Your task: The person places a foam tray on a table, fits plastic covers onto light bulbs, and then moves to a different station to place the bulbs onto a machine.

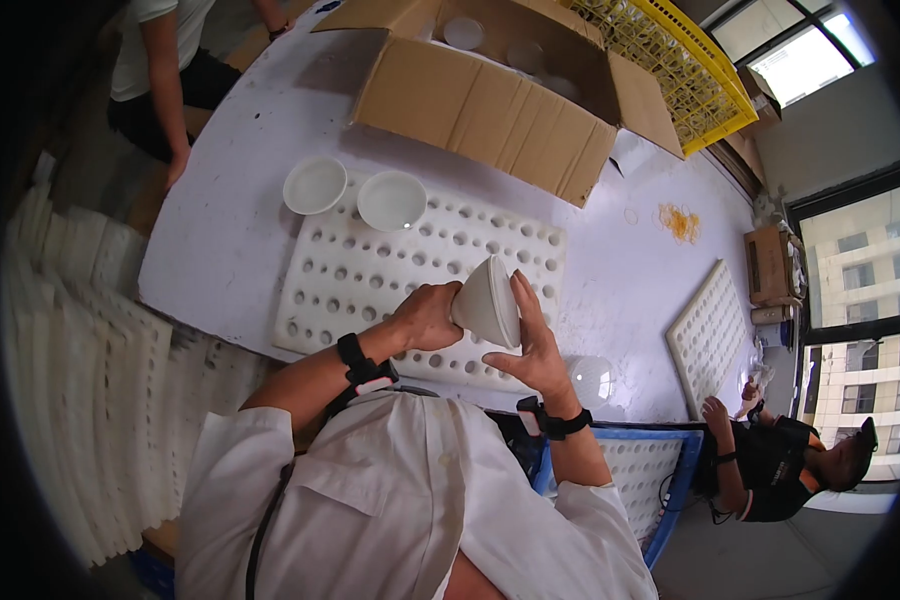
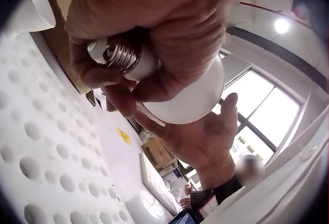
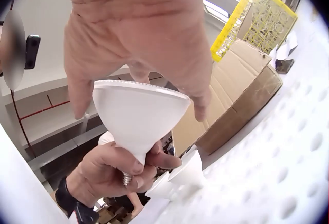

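Note:
A white cone-shaped reflector bulb point(image 1: 485, 305) lies tilted between the two hands. My left hand point(image 1: 430, 315) grips its narrow neck, fingers curled round it near the silver screw base point(image 2: 123, 57). Over the wide end, my right hand point(image 1: 540, 345) spreads its thumb and fairly straight fingers about the rim, palm facing the bulb's front. Below the hands is a white foam tray point(image 1: 345, 270) with rows of round holes. Two more white bulbs point(image 1: 392, 200) point(image 1: 315, 185) stand wide end up at its far left edge.
Beyond the tray stands an open cardboard box point(image 1: 480, 110) with round pieces inside, and behind it a yellow crate point(image 1: 670, 60). A clear dome point(image 1: 592, 380) and yellow rubber bands point(image 1: 679, 223) lie rightward. Another foam tray point(image 1: 710, 335) is near a second person point(image 1: 780, 465).

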